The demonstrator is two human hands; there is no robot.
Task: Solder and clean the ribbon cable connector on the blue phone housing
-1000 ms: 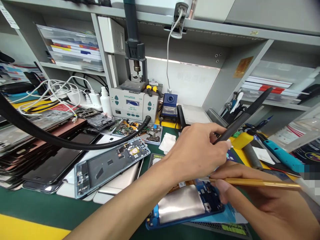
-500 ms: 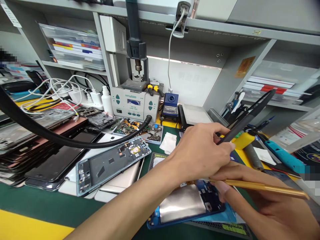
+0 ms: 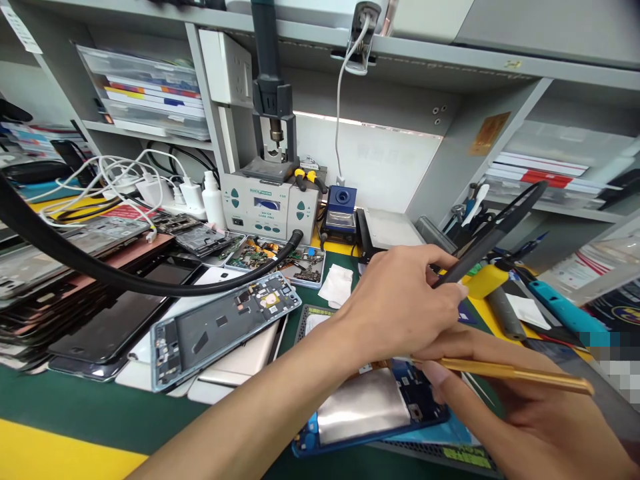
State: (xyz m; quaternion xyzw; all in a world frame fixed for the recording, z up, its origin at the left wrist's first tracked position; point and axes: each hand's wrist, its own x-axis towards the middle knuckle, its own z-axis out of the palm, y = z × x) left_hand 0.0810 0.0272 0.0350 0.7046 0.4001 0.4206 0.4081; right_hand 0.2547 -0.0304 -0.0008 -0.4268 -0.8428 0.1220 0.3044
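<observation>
My left hand (image 3: 400,303) reaches across from the lower left and is closed around a black soldering iron handle (image 3: 487,239) that slants up to the right. My right hand (image 3: 505,400) comes in from the lower right and pinches gold tweezers (image 3: 505,373) lying almost level. Both hands hover over an opened blue phone (image 3: 370,413) with a silver battery, lying on a mat at the bench's front. The tool tips are hidden behind my left hand.
A second opened phone frame (image 3: 220,323) lies to the left on a stack of phones. A thick black hose (image 3: 125,280) crosses the left side. A soldering station (image 3: 270,203), blue tip cleaner (image 3: 340,210), white chargers and cables (image 3: 145,183) line the back. Hand tools (image 3: 560,310) lie right.
Both hands stay over the blue phone; the gold tweezers shift slightly, their far end dipping and then coming back nearly level. The view has drifted a little.
</observation>
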